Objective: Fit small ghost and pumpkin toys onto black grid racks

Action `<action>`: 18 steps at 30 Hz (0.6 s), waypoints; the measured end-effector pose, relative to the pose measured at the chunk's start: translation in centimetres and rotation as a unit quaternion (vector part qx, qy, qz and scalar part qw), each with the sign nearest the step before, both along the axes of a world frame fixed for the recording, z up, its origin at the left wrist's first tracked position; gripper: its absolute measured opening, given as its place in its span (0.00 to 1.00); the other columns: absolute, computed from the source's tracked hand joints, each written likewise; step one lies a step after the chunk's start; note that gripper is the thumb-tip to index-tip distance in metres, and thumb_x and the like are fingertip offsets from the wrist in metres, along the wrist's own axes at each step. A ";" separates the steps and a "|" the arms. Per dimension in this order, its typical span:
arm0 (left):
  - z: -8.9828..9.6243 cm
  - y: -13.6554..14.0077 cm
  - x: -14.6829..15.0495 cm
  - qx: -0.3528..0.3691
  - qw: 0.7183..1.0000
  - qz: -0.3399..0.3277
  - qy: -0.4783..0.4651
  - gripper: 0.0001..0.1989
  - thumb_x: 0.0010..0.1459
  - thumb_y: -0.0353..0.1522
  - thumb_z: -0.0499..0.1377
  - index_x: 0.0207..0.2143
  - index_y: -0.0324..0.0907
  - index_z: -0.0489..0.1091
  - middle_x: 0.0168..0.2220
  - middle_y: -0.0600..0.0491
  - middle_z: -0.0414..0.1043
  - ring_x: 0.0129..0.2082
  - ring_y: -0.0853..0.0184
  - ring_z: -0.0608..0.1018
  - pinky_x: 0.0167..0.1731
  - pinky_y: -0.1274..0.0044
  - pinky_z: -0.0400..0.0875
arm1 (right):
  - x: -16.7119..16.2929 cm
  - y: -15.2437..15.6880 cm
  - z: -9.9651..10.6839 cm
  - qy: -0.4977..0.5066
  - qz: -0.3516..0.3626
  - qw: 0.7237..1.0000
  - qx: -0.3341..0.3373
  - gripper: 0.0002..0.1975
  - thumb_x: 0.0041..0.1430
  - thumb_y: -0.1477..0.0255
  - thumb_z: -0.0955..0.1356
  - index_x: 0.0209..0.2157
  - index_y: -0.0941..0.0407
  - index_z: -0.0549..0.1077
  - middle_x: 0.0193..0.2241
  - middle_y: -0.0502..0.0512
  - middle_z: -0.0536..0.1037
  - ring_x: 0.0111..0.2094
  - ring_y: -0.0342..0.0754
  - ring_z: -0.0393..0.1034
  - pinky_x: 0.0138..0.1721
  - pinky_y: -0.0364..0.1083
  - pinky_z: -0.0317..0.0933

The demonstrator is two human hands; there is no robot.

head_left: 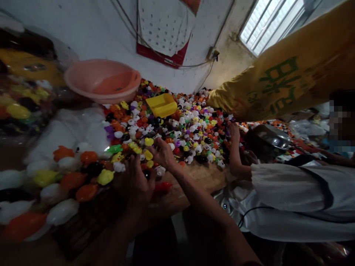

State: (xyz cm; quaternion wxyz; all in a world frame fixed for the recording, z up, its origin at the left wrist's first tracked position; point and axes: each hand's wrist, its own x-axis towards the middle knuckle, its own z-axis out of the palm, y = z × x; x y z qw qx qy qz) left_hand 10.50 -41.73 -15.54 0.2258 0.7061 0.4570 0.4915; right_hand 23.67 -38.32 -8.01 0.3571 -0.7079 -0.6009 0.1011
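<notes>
My left hand point(140, 183) rests low at the near edge of a heap of small plastic toys point(194, 129), its fingers stretched and the thumb apart, with no piece visible in it. Just right of it, my right hand point(164, 154) reaches left over the heap, fingers bent around a small yellow toy piece point(148, 155) at their tips. A yellow duck-like toy point(149, 141), a white toy point(119, 167) and a white piece point(160, 170) lie close to the fingers. Near my wrists, a red toy point(163, 187) sits on the wooden tabletop point(201, 177).
A yellow scoop point(161, 105) lies on the heap, with a pink basin point(101, 79) behind left. Larger bagged toys point(62, 186) fill the near left. At right, a co-worker's arm point(235, 151) reaches into the heap beside a metal bowl point(269, 137). A yellow sack point(280, 74) leans behind.
</notes>
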 end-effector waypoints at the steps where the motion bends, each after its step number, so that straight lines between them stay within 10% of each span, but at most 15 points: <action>1: 0.5 -0.1 0.1 -0.007 1.000 -0.012 -0.014 0.36 0.63 0.41 0.55 0.67 0.28 0.55 0.68 0.27 0.56 0.72 0.40 0.56 0.69 0.49 0.54 | -0.1 -0.3 0.3 -0.028 0.013 0.999 -0.025 0.08 0.65 0.64 0.69 0.38 0.53 0.70 0.33 0.49 0.77 0.33 0.45 0.70 0.35 0.41 0.60; 10: 4.2 1.0 0.0 -0.022 0.989 -0.079 -0.122 0.30 0.68 0.39 0.53 0.69 0.40 0.54 0.69 0.38 0.60 0.64 0.56 0.71 0.64 0.64 0.69 | -1.6 -2.9 1.4 -0.119 0.084 0.985 -0.097 0.06 0.63 0.75 0.65 0.39 0.56 0.74 0.36 0.55 0.79 0.34 0.47 0.72 0.37 0.44 0.64; 18: -1.3 -1.8 -2.3 0.021 0.997 0.026 0.069 0.29 0.68 0.36 0.52 0.69 0.38 0.57 0.71 0.35 0.54 0.74 0.43 0.50 0.70 0.47 0.51 | -1.1 -13.1 -5.5 0.068 -0.080 0.988 0.117 0.08 0.66 0.60 0.67 0.38 0.49 0.72 0.30 0.53 0.78 0.28 0.50 0.72 0.28 0.48 0.70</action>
